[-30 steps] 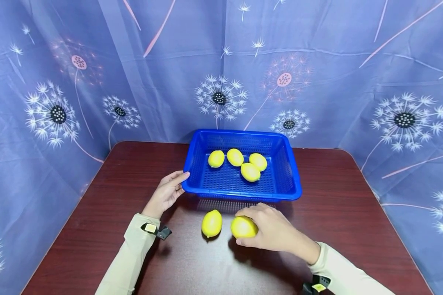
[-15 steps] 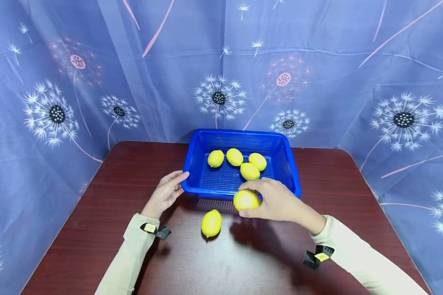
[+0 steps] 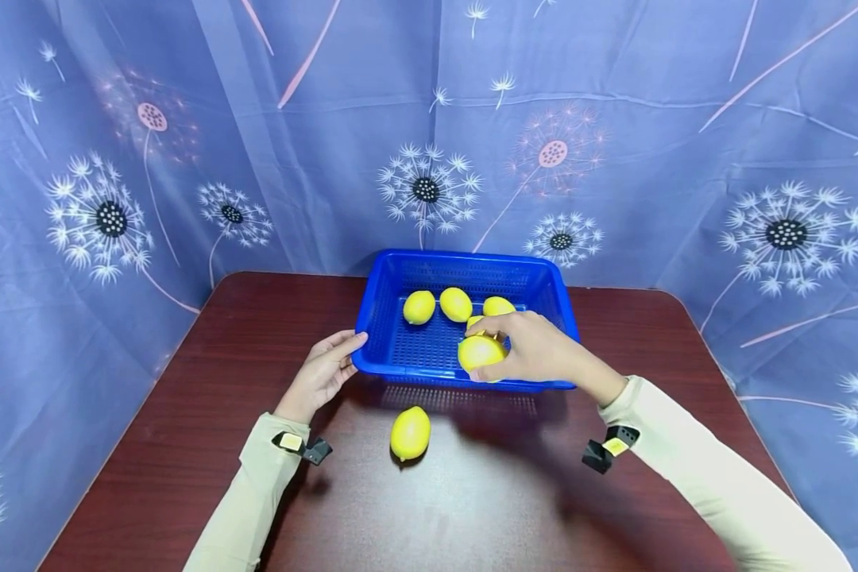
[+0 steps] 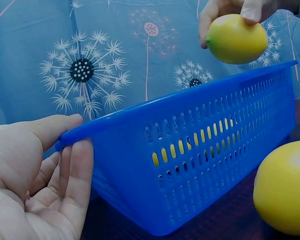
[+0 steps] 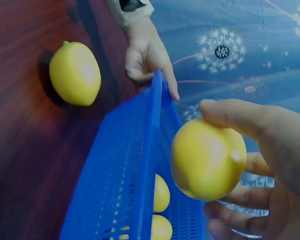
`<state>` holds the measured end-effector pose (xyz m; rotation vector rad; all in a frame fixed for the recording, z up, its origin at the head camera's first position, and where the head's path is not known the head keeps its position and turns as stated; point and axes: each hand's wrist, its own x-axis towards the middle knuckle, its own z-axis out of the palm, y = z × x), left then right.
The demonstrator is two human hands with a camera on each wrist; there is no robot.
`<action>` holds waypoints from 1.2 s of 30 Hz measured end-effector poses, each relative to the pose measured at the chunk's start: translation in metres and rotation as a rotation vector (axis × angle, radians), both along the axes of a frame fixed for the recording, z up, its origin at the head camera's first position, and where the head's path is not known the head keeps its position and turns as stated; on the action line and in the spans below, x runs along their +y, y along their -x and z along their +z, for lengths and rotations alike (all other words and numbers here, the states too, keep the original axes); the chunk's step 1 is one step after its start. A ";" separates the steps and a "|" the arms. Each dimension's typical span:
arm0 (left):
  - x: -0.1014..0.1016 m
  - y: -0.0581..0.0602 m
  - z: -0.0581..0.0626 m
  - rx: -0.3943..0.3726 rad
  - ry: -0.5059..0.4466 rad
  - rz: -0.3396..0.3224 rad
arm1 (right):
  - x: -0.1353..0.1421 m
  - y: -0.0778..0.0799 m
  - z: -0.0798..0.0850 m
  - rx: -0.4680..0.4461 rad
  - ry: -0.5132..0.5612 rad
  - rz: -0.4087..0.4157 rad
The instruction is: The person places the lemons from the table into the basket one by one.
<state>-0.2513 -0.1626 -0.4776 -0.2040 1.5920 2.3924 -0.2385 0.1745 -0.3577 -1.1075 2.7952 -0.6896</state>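
My right hand (image 3: 536,347) grips a lemon (image 3: 481,355) between thumb and fingers, above the near rim of the blue plastic basket (image 3: 429,373). The left wrist view shows this lemon (image 4: 237,40) higher than the rim. With my left hand (image 3: 322,376) I pinch the basket's near left corner, thumb (image 4: 65,121) on top of the rim and fingers below it. Several lemons lie inside the basket, among them one at the left (image 3: 419,307); another is mostly hidden behind my right hand. On the table, in front of the basket, rests one more lemon (image 3: 410,434).
The basket stands toward the back of a dark red-brown wooden table (image 3: 186,413). Behind and at both sides hangs a blue curtain (image 3: 329,159) with a dandelion print. Each wrist wears a strapped device, such as the right one (image 3: 610,447).
My right hand has lifted its lemon off the table area and carried it away from me, up over the basket's near rim. The left hand keeps its hold on the corner.
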 end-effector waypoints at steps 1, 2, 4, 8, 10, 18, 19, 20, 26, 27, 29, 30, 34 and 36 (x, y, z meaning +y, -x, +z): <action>0.000 0.000 0.000 0.000 -0.002 0.000 | 0.000 0.004 0.000 0.003 0.002 0.013; 0.000 0.000 0.000 0.001 -0.005 0.001 | 0.000 0.008 0.001 0.000 0.003 0.030; 0.000 0.000 0.000 -0.001 -0.007 0.003 | -0.001 0.015 0.002 -0.015 0.002 0.057; 0.000 0.000 0.000 -0.005 -0.007 0.007 | -0.002 0.031 0.005 -0.067 -0.005 0.110; 0.000 0.000 0.000 -0.004 -0.005 0.005 | -0.003 0.039 0.005 -0.078 -0.015 0.129; 0.000 0.001 0.000 -0.002 -0.003 0.004 | -0.010 0.071 0.002 -0.052 -0.056 0.164; 0.000 0.000 0.000 -0.002 -0.001 0.004 | -0.011 0.074 0.000 -0.058 -0.061 0.178; 0.000 0.000 0.000 -0.003 0.000 0.006 | -0.012 0.077 -0.001 -0.063 -0.068 0.193; 0.000 0.000 0.000 -0.012 0.010 0.011 | -0.022 0.097 -0.008 -0.080 -0.133 0.247; 0.000 0.000 0.000 -0.014 0.012 0.011 | -0.024 0.099 -0.009 -0.083 -0.144 0.248; 0.000 0.000 0.000 -0.015 0.019 0.012 | -0.027 0.105 -0.012 -0.092 -0.160 0.254; 0.000 0.000 0.000 -0.015 0.023 0.010 | -0.028 0.107 -0.013 -0.094 -0.169 0.258; 0.000 0.000 0.000 -0.013 0.033 0.012 | -0.034 0.117 -0.018 -0.105 -0.193 0.279; 0.000 0.000 0.000 -0.014 0.035 0.010 | -0.037 0.121 -0.020 -0.108 -0.203 0.284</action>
